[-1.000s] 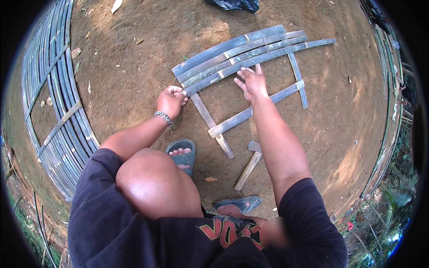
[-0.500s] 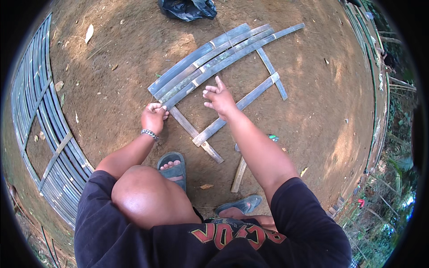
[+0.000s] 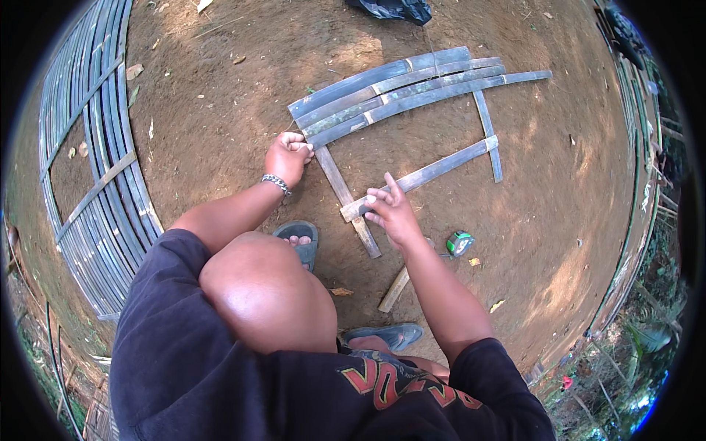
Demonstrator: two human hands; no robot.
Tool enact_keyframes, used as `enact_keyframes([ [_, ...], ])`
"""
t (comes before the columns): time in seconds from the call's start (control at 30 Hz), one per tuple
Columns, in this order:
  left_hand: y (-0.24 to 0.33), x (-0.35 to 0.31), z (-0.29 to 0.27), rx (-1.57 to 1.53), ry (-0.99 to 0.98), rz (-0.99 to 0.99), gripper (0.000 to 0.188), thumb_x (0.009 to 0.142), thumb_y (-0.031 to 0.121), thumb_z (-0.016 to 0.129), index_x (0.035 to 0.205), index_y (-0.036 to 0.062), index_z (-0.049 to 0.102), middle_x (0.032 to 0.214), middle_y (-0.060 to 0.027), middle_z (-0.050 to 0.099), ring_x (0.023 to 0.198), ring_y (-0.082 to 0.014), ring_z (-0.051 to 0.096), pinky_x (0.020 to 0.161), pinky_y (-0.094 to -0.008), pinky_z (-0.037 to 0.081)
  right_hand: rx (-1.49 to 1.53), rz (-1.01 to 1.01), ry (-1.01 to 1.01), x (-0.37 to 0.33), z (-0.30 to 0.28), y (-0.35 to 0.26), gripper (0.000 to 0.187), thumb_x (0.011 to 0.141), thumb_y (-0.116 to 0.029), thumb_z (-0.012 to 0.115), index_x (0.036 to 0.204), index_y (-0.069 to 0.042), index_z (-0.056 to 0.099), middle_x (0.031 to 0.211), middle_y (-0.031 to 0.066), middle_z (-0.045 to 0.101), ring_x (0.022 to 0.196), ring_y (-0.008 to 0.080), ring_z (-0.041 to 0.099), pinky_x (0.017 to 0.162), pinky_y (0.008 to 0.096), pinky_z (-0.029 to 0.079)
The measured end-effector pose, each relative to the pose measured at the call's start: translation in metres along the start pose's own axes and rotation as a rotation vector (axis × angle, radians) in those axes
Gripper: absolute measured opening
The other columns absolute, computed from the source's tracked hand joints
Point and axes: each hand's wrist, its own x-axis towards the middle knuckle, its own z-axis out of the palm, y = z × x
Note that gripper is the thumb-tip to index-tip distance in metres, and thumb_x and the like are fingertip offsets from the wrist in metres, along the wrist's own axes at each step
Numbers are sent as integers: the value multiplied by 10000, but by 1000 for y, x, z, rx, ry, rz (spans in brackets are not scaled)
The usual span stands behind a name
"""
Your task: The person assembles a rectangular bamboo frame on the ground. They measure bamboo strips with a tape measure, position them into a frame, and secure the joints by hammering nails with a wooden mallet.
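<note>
On the dirt lies a ladder-like frame of split bamboo, with several slats side by side along its far part. My left hand [image 3: 287,159] is closed at the left end of the nearest bamboo slat [image 3: 382,110] of that group, its thumb and fingertips at the slat's corner. A silver chain bracelet [image 3: 277,182] circles that wrist. My right hand [image 3: 392,214] hovers over the left end of the near crosspiece [image 3: 445,163], fingers apart and the index stretched out. Two narrow bamboo strips, left [image 3: 337,176] and right [image 3: 487,132], run under the slats and the crosspiece.
A green and black tape measure [image 3: 460,243] sits right of my right forearm. A short wooden piece [image 3: 395,290] lies near my sandalled foot. At the left is a large bamboo slat panel [image 3: 103,125]; a black plastic bag [image 3: 397,9] lies at the far edge. Long poles and plants line the right.
My right hand has come back from beside the grouped slats to above the near crosspiece. My left hand stays at the slat's end. The view has shifted, showing the tape measure more fully.
</note>
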Motion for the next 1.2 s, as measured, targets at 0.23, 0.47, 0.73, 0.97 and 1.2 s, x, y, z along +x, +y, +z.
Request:
enact_keyframes([
  [0.23,-2,-1,1,-14,15,-6,262,949,11,681,1174,-54,563,949,-101,723,825,-151,724,726,-270,597,-41,24,-68,-13,3,34,960,954,-109,713,1652,-99,54,1301,106,605,1091,190,639,891,345,536],
  [0.47,-2,0,3,-1,8,3,273,962,15,661,1206,-55,562,977,-100,721,853,-150,720,743,-273,594,-70,-13,-101,-17,1,32,958,946,-100,718,1651,-85,70,1307,114,606,1094,175,631,901,337,533],
  [0.73,-1,-2,4,65,32,39,266,961,36,657,1201,-43,573,971,-95,729,846,-141,720,747,-273,594,-109,-52,-69,-28,-13,36,937,934,-80,716,1649,-82,110,1311,117,605,1085,151,625,887,328,531],
  [0.97,-6,0,1,54,33,69,308,953,44,690,1211,-50,551,957,-88,727,805,-133,703,717,-262,583,-181,-43,-37,-44,-25,43,937,926,-79,721,1645,-64,119,1310,122,604,1084,145,617,874,321,535],
  [1.2,5,-26,4,365,195,163,301,921,170,741,1124,-19,623,833,-66,706,715,-137,654,680,-302,534,-169,-45,-41,-57,-36,59,944,923,-73,726,1646,-67,120,1304,133,603,1024,140,620,838,305,533],
])
